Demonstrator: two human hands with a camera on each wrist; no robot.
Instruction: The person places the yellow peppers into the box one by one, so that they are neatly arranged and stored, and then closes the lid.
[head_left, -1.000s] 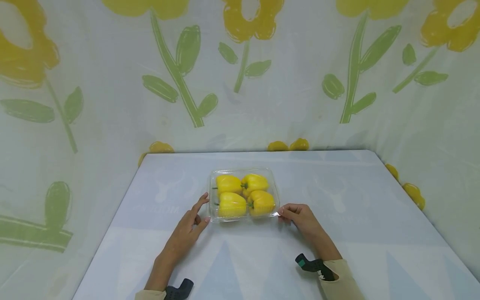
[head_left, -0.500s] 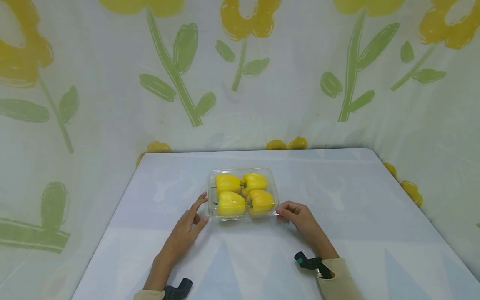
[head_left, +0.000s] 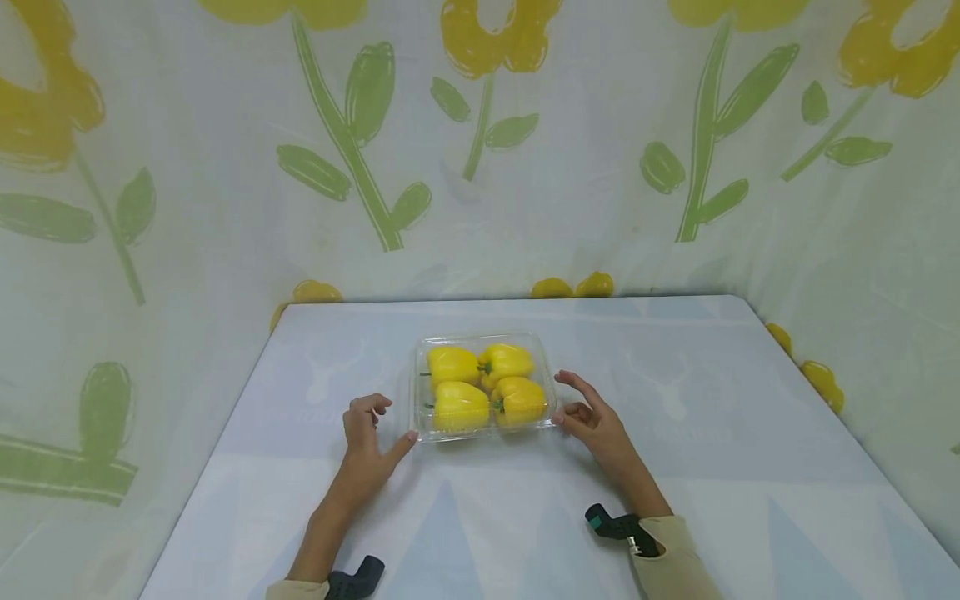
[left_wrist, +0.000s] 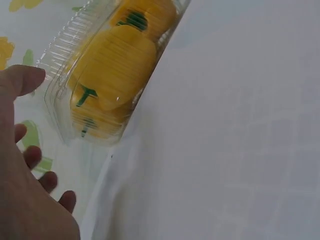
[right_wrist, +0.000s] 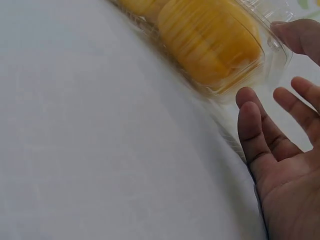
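Note:
A clear plastic box (head_left: 486,431) with several yellow bell peppers (head_left: 461,406) inside sits on the table, its lid lying over them. My left hand (head_left: 363,462) is at the near left corner, thumb tip at the rim, the other fingers bent loosely and apart from the box. At the near right corner is my right hand (head_left: 606,433), its thumb at the rim and its fingers spread off the side. In the left wrist view the left thumb (left_wrist: 30,79) is by the lid's edge. The right wrist view shows the right thumb (right_wrist: 295,36) against the lid's rim.
The pale table (head_left: 675,467) carries faint printed shapes. Behind it hangs a white cloth (head_left: 562,225) with printed yellow flowers and green leaves. A black wrist mount (head_left: 622,527) is strapped to the right wrist, and another black mount (head_left: 358,578) to the left.
The left fingers have drawn back from the box's left side, while the thumb stays at the corner. The right fingers have spread and lifted away from the right corner. The box stays put.

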